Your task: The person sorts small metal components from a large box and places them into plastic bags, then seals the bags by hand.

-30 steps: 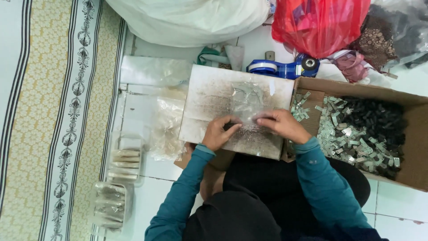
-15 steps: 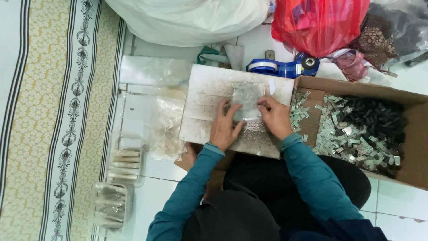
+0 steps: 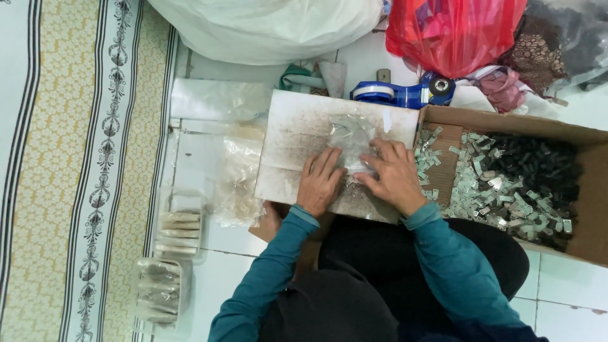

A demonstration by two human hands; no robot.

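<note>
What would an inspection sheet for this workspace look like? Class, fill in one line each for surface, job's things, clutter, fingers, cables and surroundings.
Surface: stained white board on the person's lap, over a tiled floor.
Job's things: small clear plastic bag pressed flat on the board; cardboard box of small metal and black parts at right.
Clutter: blue tape dispenser, loose clear bags, filled packets at left.
Fingers: left hand and right hand both flat on the bag, fingers spread.
Cables: nothing seen.
Surroundings: patterned mat, white sack, red bag.
</note>
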